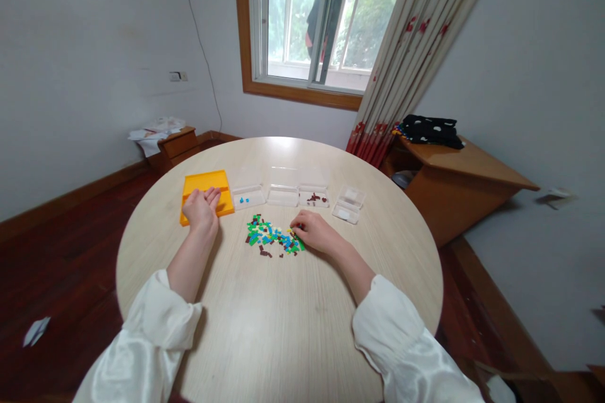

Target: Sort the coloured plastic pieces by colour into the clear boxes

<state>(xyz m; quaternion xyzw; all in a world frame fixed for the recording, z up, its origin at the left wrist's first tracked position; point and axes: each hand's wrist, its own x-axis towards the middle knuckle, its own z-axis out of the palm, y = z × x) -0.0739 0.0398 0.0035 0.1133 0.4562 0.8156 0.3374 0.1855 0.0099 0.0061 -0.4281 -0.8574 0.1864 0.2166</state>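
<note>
A pile of small building bricks [270, 236] in green, blue, brown and yellow lies mid-table. At the pile's right end my right hand [311, 228] reaches in, thumb and fingertips pressed together among the pieces; whatever they pinch is too small to make out. My left hand [202, 206] hovers over an open yellow box [207, 181], fingers stretched out and loosely bent, with nothing visible in them. Behind the pile stand clear plastic boxes with lids up: one with a few blue bricks [244, 200], an empty one [282, 196], and one with brown bricks [316, 198].
To the right sits a smaller clear box [348, 204], also open. All of it rests on a round pale wooden table [278, 315]. Beyond the table are a brown desk [454, 182] with dark cloth on top, a long curtain [401, 44] and a window.
</note>
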